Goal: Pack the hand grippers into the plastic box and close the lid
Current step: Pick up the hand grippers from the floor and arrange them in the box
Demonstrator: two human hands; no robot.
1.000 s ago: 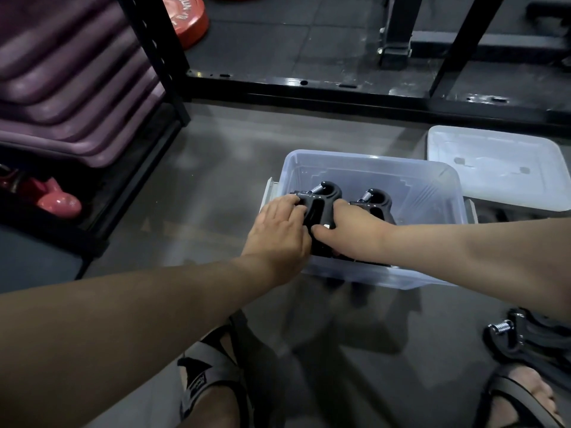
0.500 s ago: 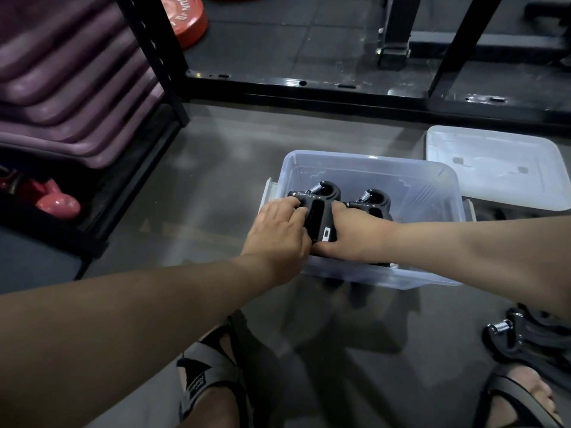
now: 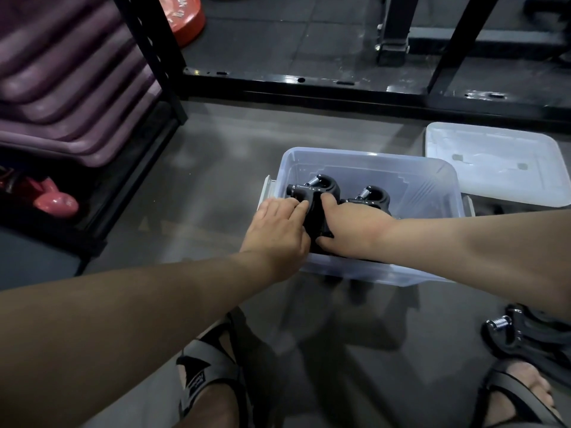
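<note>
A clear plastic box (image 3: 432,180) stands open on the grey floor ahead of me. Two black hand grippers with steel springs stand in its left half: the left hand gripper (image 3: 318,193) and the right hand gripper (image 3: 372,197). My left hand (image 3: 278,233) and my right hand (image 3: 355,230) both reach over the box's near wall and grip the handles of the left hand gripper between them. The white lid (image 3: 494,165) lies flat on the floor to the right of the box. More black hand grippers (image 3: 525,335) lie on the floor at the lower right.
A black shelf frame (image 3: 154,57) with stacked purple mats (image 3: 61,72) and a pink kettlebell (image 3: 55,205) stands at the left. A black steel rack base (image 3: 340,84) crosses behind the box. A red weight plate (image 3: 185,17) lies beyond. My sandalled feet (image 3: 204,384) are below.
Both hands have stayed on the left hand gripper in the box, shifting it only slightly. My right thumb has moved up onto its top.
</note>
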